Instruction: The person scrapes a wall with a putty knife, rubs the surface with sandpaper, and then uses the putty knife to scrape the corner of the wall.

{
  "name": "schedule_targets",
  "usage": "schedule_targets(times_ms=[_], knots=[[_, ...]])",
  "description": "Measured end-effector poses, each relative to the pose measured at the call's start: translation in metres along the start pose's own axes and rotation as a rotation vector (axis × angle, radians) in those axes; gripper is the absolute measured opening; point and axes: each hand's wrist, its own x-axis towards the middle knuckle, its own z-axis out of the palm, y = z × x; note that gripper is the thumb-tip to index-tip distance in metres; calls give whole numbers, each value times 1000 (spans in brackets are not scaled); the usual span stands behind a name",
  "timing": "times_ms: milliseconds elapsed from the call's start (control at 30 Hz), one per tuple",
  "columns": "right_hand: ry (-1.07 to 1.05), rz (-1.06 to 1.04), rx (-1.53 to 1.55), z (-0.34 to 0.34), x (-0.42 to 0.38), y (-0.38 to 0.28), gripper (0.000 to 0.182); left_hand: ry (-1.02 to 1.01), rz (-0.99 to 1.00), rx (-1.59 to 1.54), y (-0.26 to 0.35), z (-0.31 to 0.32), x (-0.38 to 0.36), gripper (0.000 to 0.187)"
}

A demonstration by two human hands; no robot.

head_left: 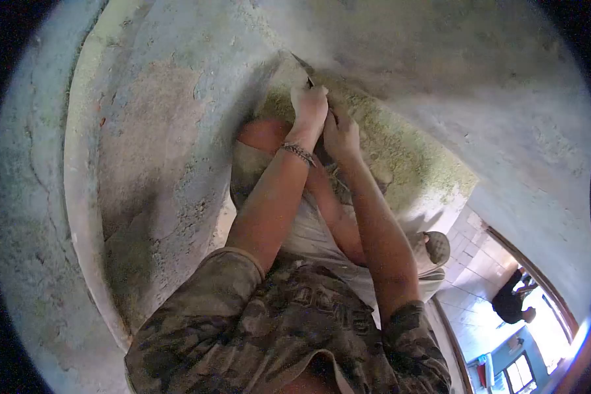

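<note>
My left hand (310, 104), with a beaded bracelet on its wrist, is closed around a tool with a thin, pointed metal blade (302, 68). The tip lies close to the corner line where rough plaster surfaces meet; the grip is hidden in my fingers. Just below and to the right, my right hand (341, 136) is curled shut, right beside my left. I cannot tell what its fingers hold. Mossy, yellow-green plaster (400, 141) spreads behind both hands.
A bare limb (338, 213) and pale, soiled cloth (308, 233) show between my forearms. Worn plaster (157, 111) rises on the left. At lower right, a person in dark clothing (511, 300) is near a bright doorway, beyond light floor tiles (473, 262).
</note>
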Motion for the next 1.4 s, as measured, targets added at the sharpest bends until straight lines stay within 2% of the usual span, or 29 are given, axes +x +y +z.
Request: schedule_targets(times_ms=[100,133,167,233,267,333,367,433,467,533,567,600,633,700,767,800,833,900,967,1033,1067,1100,1167,1200,1233,1300,1400], knots=[[-94,150,-53,-33,-8,-8,32,13,83,-96,8,4,-26,24],[-67,10,146,-38,-13,17,36,84,106,-259,26,9,-40,23],[-70,-4,154,-38,-7,8,36,157,137,-422,46,11,-46,23],[-94,124,-12,-37,-3,-15,35,329,242,-455,20,24,-21,23],[-106,6,-189,-18,3,-4,35,235,73,-597,21,7,-16,23],[-82,4,-85,-6,3,-12,35,44,-277,-867,23,-21,-11,23],[-62,12,18,-2,-1,-16,34,48,-286,-857,13,-15,-14,23],[-37,-27,64,-18,-12,-30,34,192,159,-426,-5,0,-16,15],[-46,33,101,-22,-14,-32,35,194,166,-427,2,-2,-12,15],[-47,106,135,-17,-10,-29,35,198,88,-715,14,-2,-14,8],[-64,61,73,-3,3,-23,35,194,89,-720,22,-8,-15,8],[-82,10,11,3,12,-24,36,169,-1,-800,25,-19,-13,8],[-82,7,9,1,7,-21,36,145,-96,-877,28,-26,-14,7],[5,-54,87,-4,-9,-26,29,106,-108,-835,27,-24,-25,8],[38,-24,132,-9,-15,-26,30,119,159,-713,25,-8,-31,10],[68,13,178,-10,-17,-25,30,115,102,-542,19,-10,-26,12],[68,20,176,-5,-16,-25,30,111,96,-542,12,-13,-21,12],[-8,96,56,7,-5,-29,37,47,-31,-778,21,-25,-14,12],[-44,125,58,0,-15,-28,38,50,-16,-843,23,-20,-26,12],[-15,108,197,-11,-27,-27,39,134,280,-621,18,-8,-28,14],[-13,110,194,-8,-24,-27,39,131,245,-570,26,-12,-35,14],[0,110,114,-5,-22,-28,39,125,235,-573,8,-7,-26,14],[23,93,30,-2,-13,-27,39,-30,-15,-694,-24,1,8,13],[-1,66,63,1,-12,-24,39,44,-180,-688,31,-23,-24,10],[-30,41,98,4,-12,-23,38,46,-181,-689,26,-22,-27,10],[-15,64,92,-7,-21,-36,38,89,192,-631,13,-17,-26,11],[-4,117,54,-6,-9,-36,37,180,218,-620,16,-7,-17,10]])
